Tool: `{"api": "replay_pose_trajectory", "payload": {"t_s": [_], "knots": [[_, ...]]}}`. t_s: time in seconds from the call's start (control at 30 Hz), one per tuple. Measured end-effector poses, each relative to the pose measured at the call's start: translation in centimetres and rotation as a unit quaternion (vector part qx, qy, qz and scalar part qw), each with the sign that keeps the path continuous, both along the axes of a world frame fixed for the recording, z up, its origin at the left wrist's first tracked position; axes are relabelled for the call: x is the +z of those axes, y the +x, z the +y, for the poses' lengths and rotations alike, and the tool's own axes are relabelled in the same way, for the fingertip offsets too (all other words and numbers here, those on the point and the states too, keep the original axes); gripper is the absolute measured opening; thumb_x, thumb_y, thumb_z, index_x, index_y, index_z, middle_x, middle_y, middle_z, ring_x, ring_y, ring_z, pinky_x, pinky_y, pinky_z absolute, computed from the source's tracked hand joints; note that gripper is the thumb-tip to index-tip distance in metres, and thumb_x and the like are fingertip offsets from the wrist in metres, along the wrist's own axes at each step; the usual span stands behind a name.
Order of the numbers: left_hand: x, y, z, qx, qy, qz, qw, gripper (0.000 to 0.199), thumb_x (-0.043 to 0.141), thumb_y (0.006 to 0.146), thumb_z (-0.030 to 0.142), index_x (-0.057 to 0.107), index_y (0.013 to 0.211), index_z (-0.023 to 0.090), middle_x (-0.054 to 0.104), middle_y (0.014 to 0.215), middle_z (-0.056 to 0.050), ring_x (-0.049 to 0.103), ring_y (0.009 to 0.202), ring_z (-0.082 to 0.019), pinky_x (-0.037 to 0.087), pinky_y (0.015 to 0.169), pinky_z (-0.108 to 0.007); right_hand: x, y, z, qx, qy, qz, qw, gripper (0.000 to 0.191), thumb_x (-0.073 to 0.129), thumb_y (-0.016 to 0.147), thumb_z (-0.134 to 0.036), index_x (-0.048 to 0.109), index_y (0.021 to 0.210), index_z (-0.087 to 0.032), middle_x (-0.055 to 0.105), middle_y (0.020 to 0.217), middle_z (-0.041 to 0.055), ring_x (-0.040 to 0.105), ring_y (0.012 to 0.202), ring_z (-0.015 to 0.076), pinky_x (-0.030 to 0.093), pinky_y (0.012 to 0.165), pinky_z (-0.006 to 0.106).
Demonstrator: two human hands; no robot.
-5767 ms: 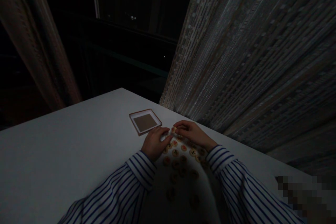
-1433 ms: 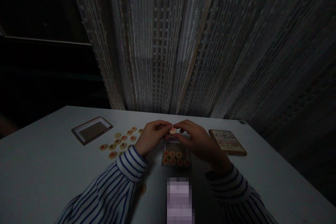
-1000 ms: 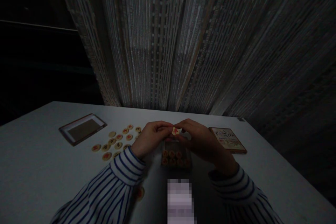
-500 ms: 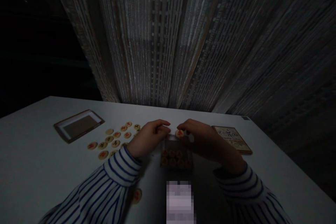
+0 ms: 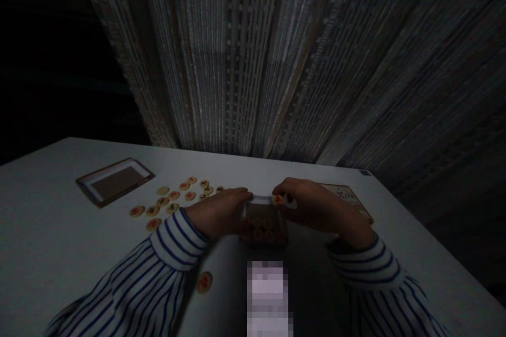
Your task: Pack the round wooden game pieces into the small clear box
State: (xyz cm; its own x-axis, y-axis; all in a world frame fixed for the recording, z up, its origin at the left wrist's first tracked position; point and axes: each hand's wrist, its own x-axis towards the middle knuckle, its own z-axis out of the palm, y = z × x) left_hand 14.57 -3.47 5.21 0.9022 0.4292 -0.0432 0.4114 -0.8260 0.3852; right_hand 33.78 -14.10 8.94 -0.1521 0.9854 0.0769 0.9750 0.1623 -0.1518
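Note:
My right hand (image 5: 316, 205) pinches a round wooden piece with a red character (image 5: 277, 199) above the far right corner of a small box (image 5: 263, 198). Rows of red-marked pieces (image 5: 258, 222) lie in the near part of the box. My left hand (image 5: 221, 211) rests at the box's left side, its fingers stretched out and holding no piece. To its left, several loose pieces (image 5: 174, 196) with red or dark characters are scattered on the table. One more red piece (image 5: 204, 282) lies nearer to me, below my left hand.
An open tray or lid (image 5: 87, 185) lies at the left of the white table (image 5: 95, 253). A flat printed box or lid (image 5: 351, 200) is partly behind my right hand. A striped curtain hangs behind the table, and a blurred pale patch shows at the bottom centre.
My left hand has come down onto the box's left side, its fingers moving away from my right hand. My right hand has shifted slightly right with the red piece.

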Motion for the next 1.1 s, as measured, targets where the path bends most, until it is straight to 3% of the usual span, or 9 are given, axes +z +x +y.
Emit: {"api": "replay_pose_trajectory", "payload": {"t_s": [0.27, 0.4, 0.6, 0.73, 0.97, 1.1], "knots": [[-1.0, 0.2, -0.4, -0.019, 0.010, 0.048, 0.999, 0.091, 0.072, 0.056, 0.033, 0.032, 0.134, 0.011, 0.030, 0.141, -0.021, 0.030, 0.129, -0.032, 0.029, 0.104, -0.041, -1.4, -0.1, -0.2, -0.004, -0.087, -0.015, 0.996, 0.017, 0.053, 0.077, -0.024, 0.064, 0.089, -0.021, 0.066, 0.084, 0.0040, 0.059, 0.074, 0.0151, 0.040, 0.061, 0.025], [-1.4, 0.2, -0.3, -0.018, 0.023, 0.060, 0.998, 0.091, 0.072, 0.056, 0.036, 0.031, 0.134, 0.012, 0.028, 0.142, -0.022, 0.029, 0.129, -0.033, 0.029, 0.103, -0.044, -1.8, 0.0, 0.2, 0.012, -0.116, -0.020, 0.993, 0.018, 0.056, 0.074, -0.020, 0.064, 0.090, -0.021, 0.067, 0.085, 0.0039, 0.060, 0.074, 0.0145, 0.042, 0.063, 0.024], [-1.6, 0.2, 0.0, -0.020, 0.016, 0.063, 0.998, 0.091, 0.071, 0.056, 0.038, 0.030, 0.134, 0.013, 0.027, 0.142, -0.022, 0.029, 0.129, -0.035, 0.031, 0.101, -0.046, -1.6, -0.6, 0.4, -0.014, -0.137, -0.062, 0.989, 0.017, 0.055, 0.074, -0.020, 0.066, 0.087, -0.019, 0.068, 0.086, 0.0063, 0.062, 0.075, 0.0173, 0.043, 0.061, 0.025], [-1.5, 0.2, -0.1, -0.012, 0.008, 0.074, 0.997, 0.093, 0.072, 0.055, 0.034, 0.030, 0.135, 0.012, 0.026, 0.143, -0.021, 0.028, 0.129, -0.033, 0.029, 0.103, -0.043, -1.4, -1.1, 0.4, -0.015, -0.154, -0.077, 0.985, 0.018, 0.055, 0.074, -0.018, 0.067, 0.087, -0.018, 0.068, 0.086, 0.0080, 0.063, 0.077, 0.0184, 0.045, 0.062, 0.026], [-1.8, 0.3, 0.1, -0.026, 0.019, 0.088, 0.996, 0.092, 0.071, 0.057, 0.038, 0.031, 0.134, 0.009, 0.028, 0.142, -0.023, 0.028, 0.129, -0.034, 0.027, 0.104, -0.043, -2.8, -0.7, 0.8, 0.007, -0.132, -0.107, 0.985, 0.019, 0.051, 0.075, -0.020, 0.068, 0.083, -0.017, 0.069, 0.079, 0.0072, 0.063, 0.066, 0.0171, 0.041, 0.051, 0.023], [-1.9, 0.3, 0.0, -0.024, 0.026, 0.074, 0.997, 0.091, 0.071, 0.055, 0.041, 0.033, 0.133, 0.012, 0.031, 0.141, -0.022, 0.032, 0.127, -0.034, 0.030, 0.101, -0.044, -3.1, -0.6, 0.9, 0.007, -0.137, -0.111, 0.984, 0.019, 0.052, 0.074, -0.020, 0.068, 0.084, -0.016, 0.069, 0.082, 0.0084, 0.063, 0.068, 0.0171, 0.043, 0.052, 0.024]]}}
